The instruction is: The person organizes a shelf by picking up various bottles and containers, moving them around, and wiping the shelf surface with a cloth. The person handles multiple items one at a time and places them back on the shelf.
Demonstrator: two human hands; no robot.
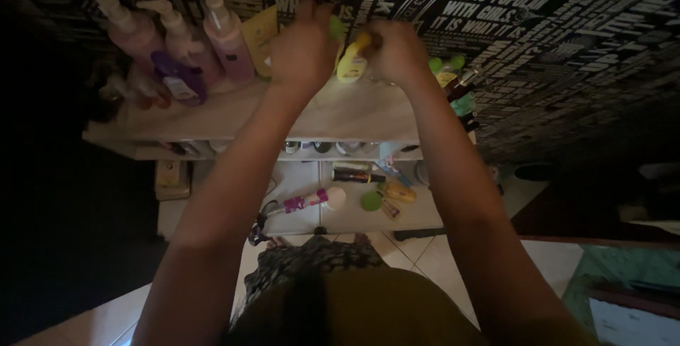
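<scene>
A small yellow bottle, rounded and upright, is being gripped by the right hand; left hand fingers are being curled near its top.

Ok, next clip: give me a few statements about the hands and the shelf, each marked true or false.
1. Both hands are raised to the top shelf. True.
2. The right hand is at a yellow bottle. True; how firmly it grips is too dim to tell.
3. The pink pump bottles stand right of the hands. False: they stand to the left of the left hand.
4. The lower shelf is bare. False: a dark tube, a green cap and other small items lie on it.
5. The wall behind the shelf is plain white. False: it is black with white lettering.
</scene>
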